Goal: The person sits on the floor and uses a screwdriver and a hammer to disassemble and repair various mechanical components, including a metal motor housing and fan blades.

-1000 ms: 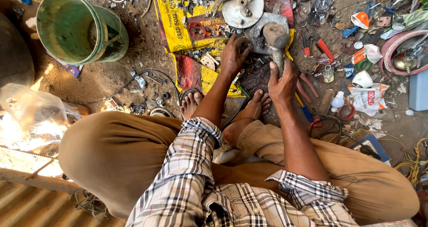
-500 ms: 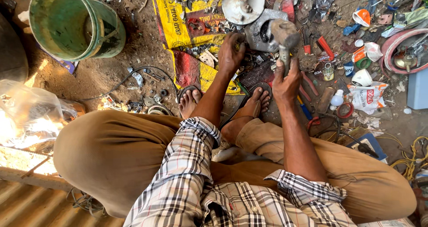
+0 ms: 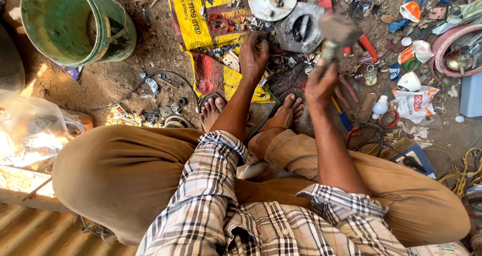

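Looking straight down at someone squatting on dirt, tan trousers and a checked shirt filling the bottom of the view, bare feet in sandals just ahead of the knees.

Right hand is clenched round the handle of a hammer. The head is blurred and raised, up at about 1 o'clock from the hand. Left hand sits at roughly 9 o'clock from the hammer, fingers curled down onto some small part on the ground. I can't tell what it's pinching, too much clutter.

What worries me: the pinching fingers are right near where that hammer looks set to land. A slightly off swing would catch a fingertip. The toes are close too, at 6 o'clock from the work spot, with no real cover, so a glancing blow or a part that jumps could hit them. Small bits could also fly up at the face, since the head is right over the work.

Further out, a grey metal casting lies just beyond the hands at 12 o'clock, with a round metal disc past it, both on a yellow sack. A part that skips could vanish into that mess. A green bucket is well off at 10 o'clock, and pliers and wire sit at 3 o'clock.
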